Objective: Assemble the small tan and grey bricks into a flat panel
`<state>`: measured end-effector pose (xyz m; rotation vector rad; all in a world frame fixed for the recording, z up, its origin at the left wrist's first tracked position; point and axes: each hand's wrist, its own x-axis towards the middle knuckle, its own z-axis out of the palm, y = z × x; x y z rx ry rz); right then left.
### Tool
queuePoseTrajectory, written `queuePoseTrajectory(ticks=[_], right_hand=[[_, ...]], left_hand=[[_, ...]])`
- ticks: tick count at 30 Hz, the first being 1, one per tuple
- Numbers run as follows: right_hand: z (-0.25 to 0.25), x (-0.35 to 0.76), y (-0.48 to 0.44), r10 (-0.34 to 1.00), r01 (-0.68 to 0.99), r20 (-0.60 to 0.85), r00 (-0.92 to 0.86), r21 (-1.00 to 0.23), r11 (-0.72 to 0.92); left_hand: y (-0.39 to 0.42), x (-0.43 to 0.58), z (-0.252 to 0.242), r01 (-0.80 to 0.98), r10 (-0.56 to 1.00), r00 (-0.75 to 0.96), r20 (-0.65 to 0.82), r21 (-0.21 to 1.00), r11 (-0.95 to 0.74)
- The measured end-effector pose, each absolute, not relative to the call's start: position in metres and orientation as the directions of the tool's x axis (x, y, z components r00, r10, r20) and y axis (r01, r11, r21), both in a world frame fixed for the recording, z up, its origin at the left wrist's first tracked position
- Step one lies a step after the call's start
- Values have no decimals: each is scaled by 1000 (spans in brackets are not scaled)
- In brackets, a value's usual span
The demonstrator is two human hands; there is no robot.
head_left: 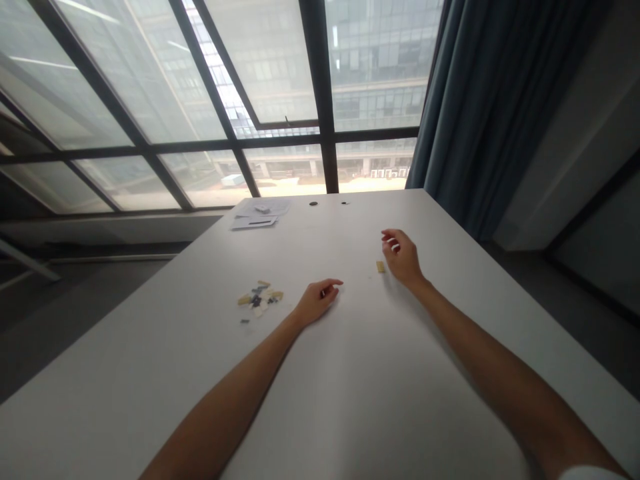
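Observation:
My left hand point(319, 299) rests near the middle of the white table point(320, 373), its index finger stretched out and nothing seen in it. To its left lies a loose pile of small building bricks point(257, 300) in yellow, white, grey and dark colours. One grey piece point(245, 321) sits apart, just below the pile. My right hand point(401, 256) is farther right and forward, fingers apart and curved, holding nothing visible. Beside it, on its left, a small yellow brick piece point(381, 267) lies on the table without touching the hand.
White papers point(255, 221) with small items on them lie at the table's far left corner. Two dark round spots, point(313, 203) and another, show near the far edge. Large windows stand behind the table, with a blue curtain point(480, 113) at the right.

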<state>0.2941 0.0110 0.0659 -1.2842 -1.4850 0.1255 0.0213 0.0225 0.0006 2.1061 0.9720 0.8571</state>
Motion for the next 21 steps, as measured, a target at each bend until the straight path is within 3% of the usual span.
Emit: queuePoseTrajectory(ticks=[9, 15, 21], right_hand=[[12, 226, -21, 865, 762, 472, -171, -493, 419], [-4, 221, -24, 916, 850, 317, -248, -382, 362], [-2, 221, -24, 917, 867, 296, -267, -342, 362]], left_hand=[[23, 22, 0, 453, 820, 487, 302, 715, -533], [23, 23, -1, 483, 829, 476, 294, 700, -526], [23, 24, -1, 489, 827, 490, 277, 697, -524]])
